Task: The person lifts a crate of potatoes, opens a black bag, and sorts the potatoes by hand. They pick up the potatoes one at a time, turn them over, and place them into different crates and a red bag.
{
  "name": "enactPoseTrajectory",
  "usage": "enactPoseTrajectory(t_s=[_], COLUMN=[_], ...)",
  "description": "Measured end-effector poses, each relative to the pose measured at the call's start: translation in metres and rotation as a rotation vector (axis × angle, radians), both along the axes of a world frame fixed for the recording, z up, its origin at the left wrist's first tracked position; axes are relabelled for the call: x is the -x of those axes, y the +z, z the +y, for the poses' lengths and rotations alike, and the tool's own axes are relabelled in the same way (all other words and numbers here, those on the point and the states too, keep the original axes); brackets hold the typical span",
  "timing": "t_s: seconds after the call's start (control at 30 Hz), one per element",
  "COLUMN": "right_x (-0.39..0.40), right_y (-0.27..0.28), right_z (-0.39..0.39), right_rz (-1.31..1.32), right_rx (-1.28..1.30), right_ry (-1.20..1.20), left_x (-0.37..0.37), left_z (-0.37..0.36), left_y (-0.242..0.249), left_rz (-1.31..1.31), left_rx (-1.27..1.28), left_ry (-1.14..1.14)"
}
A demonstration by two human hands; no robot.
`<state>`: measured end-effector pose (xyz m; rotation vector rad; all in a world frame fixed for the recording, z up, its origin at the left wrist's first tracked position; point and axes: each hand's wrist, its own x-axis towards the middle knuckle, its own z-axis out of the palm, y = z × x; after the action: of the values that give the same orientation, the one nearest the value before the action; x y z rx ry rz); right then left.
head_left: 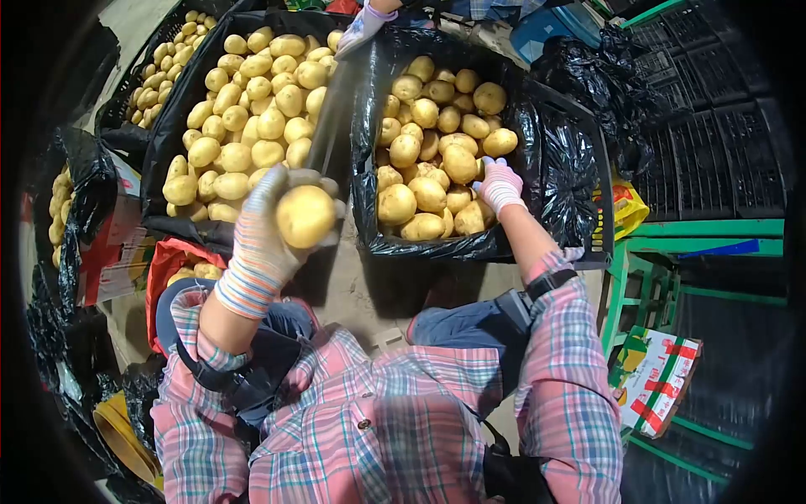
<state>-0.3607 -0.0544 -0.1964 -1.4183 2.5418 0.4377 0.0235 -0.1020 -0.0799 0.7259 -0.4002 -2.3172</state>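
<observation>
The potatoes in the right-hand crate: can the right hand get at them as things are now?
Probably yes. The right hand already rests on the potatoes in the open, bag-lined crate, with nothing covering them. The left hand is busy, holding one potato.

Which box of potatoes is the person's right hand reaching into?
The right hand rests in the right-hand crate, the one lined with black plastic; the other crates lie left of it.

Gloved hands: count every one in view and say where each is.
3. The left hand holds up a potato at centre left; the right hand rests on potatoes in the right crate; another person's hand shows at the top edge. Others may be hidden.
</observation>
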Motion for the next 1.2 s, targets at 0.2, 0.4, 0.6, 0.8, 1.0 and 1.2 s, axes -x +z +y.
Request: enactPoseTrajectory(t_s=[0.2,0.4,0.6,0.8,1.0,1.2], right_x=[0.005,0.003,-0.127,-0.110,-0.060,-0.079], right_y=[-0.016,0.033,0.007,-0.001,0.094,0.161], right_z=[-0.029,-0.057,-0.091,-0.108,-0.049,0.021], right_rz=[0.146,-0.133,-0.261,-0.266,-1.423,-1.388], right_rx=[-0.148,0.146,0.374,0.366,0.538,0.673], right_ry=[0.059,-0.008,0.356,0.363,0.139,0.297], left_x=[0.031,0.039,0.048,0.046,0.042,0.063], left_z=[0.008,0.013,0.016,0.015,0.012,0.018], left_y=[-0.007,0.000,-0.014,-0.015,-0.008,-0.001], left_rz=[-0.061,-0.250,-0.147,-0.104,-0.041,-0.124], left_rx=[-0.042,-0.051,0.044,0.088,0.074,0.308], left_ry=[-0.052,-0.156,-0.247,-0.239,-0.221,-0.292])
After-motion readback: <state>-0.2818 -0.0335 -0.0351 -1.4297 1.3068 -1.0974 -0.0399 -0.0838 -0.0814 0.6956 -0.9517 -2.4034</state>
